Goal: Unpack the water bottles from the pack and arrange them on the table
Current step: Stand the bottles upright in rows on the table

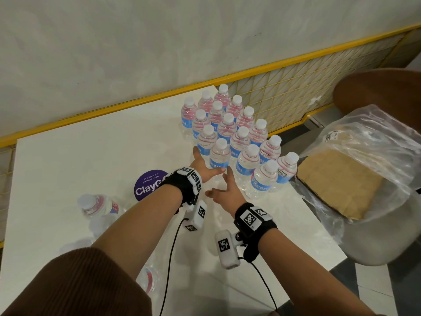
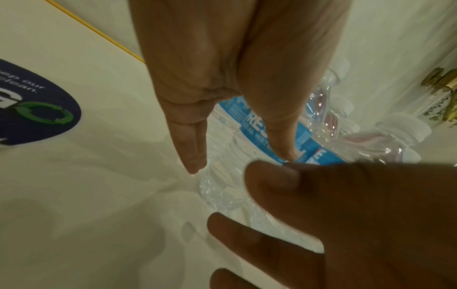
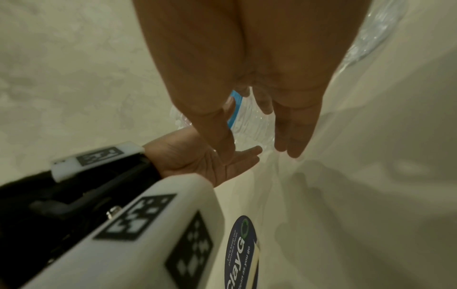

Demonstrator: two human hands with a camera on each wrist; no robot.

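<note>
White tabletop (image 1: 95,156) runs along a pale wall with a yellow-framed wire mesh rail (image 1: 284,87) behind it. Cluster of upright clear plastic water bottles with white caps and blue labels (image 1: 227,131) stands at the far right part of the table, packed in diagonal rows, bottles touching or just beside each other. Round purple "ClayGo" sticker (image 1: 148,185) sits on the table near the left wrist.

Left hand (image 1: 201,166) reaches to the near-left edge of the cluster, fingers straight and together, thumb spread. Left wrist view shows the front-row bottle (image 2: 249,136) between thumb and fingers; real contact can't be confirmed, nothing gripped. Right hand (image 1: 225,190) is just beside it, fingers extended and loosely spread toward the same front row, holding nothing. Right wrist view: fingertips (image 3: 294,148) pointing down close to the tabletop, a bottle base (image 3: 252,121) just beyond them.

One more clear bottle lying on its side (image 1: 98,205) is at the near left of the table, well apart from the cluster. Another bottle (image 1: 148,279) is partly hidden under the left forearm.

Off the table's right edge: crumpled clear plastic wrap (image 1: 369,142) over a flat brown cardboard tray (image 1: 339,181), resting on a pale chair seat (image 1: 376,242).
</note>
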